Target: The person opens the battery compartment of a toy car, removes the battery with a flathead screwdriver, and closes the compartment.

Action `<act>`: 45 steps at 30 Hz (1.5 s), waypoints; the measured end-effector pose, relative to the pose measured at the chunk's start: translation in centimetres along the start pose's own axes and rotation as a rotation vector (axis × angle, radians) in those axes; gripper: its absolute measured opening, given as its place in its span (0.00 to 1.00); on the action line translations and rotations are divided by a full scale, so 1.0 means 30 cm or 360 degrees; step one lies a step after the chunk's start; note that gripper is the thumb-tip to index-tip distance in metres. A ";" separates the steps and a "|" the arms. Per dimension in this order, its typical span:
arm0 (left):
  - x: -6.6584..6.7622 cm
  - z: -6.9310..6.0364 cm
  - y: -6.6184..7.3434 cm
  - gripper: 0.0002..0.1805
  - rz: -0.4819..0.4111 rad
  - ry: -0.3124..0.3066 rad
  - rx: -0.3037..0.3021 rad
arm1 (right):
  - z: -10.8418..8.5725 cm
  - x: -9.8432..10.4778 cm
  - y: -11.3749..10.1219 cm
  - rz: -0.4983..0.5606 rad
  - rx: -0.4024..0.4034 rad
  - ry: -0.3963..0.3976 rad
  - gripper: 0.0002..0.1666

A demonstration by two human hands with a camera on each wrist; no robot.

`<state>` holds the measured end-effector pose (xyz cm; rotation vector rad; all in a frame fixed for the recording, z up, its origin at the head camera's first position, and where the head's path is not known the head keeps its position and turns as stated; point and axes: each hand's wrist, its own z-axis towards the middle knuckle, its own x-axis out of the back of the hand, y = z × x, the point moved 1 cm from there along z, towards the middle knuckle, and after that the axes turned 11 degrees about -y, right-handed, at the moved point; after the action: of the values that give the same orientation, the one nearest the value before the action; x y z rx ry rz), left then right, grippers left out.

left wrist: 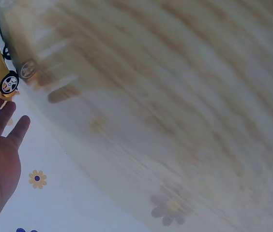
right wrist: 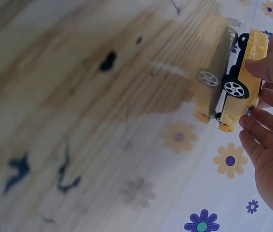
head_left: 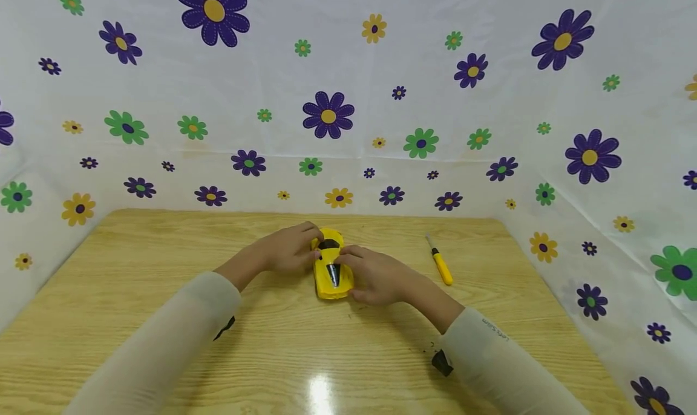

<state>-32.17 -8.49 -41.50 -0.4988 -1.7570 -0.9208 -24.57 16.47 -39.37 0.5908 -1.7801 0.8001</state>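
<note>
A yellow toy car [head_left: 328,293] with dark windows is between both hands in the middle of the table [head_left: 261,354]. My left hand [head_left: 285,248] holds its far left side, fingers over the edge by the windscreen. On the near right side my right hand [head_left: 378,276] grips the body, thumb near one end and fingers on the roof. In the left wrist view, the car's wheel [left wrist: 9,83] shows beside the left fingertips. The right wrist view shows the right thumb pressed on the car's side [right wrist: 245,79] above a wheel. Fingers partly hide the body.
A screwdriver [head_left: 443,268] with a yellow and black handle lies to the right of the car. Small dark shapes [head_left: 442,363] show beside the sleeves. White flowered cloth [head_left: 283,82] rises behind the table and along both sides.
</note>
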 end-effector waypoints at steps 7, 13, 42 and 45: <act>-0.017 -0.009 -0.016 0.23 0.0041 0.0067 -0.0033 | -0.005 -0.001 0.007 -0.0067 -0.0011 -0.0021 0.39; -0.026 -0.024 -0.014 0.19 0.0096 0.0132 -0.0039 | -0.012 -0.004 0.013 -0.0188 -0.0025 -0.0023 0.40; -0.036 -0.063 0.054 0.24 0.0210 0.0200 0.0064 | -0.061 -0.023 0.007 -0.0539 -0.0025 0.0056 0.34; -0.035 -0.062 0.035 0.26 0.0152 0.0184 -0.0021 | -0.059 -0.041 -0.016 -0.0527 -0.0020 0.0091 0.31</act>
<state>-29.93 -9.19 -41.81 -0.5231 -1.6100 -0.8772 -22.74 17.52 -40.00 0.8204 -1.5794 0.5705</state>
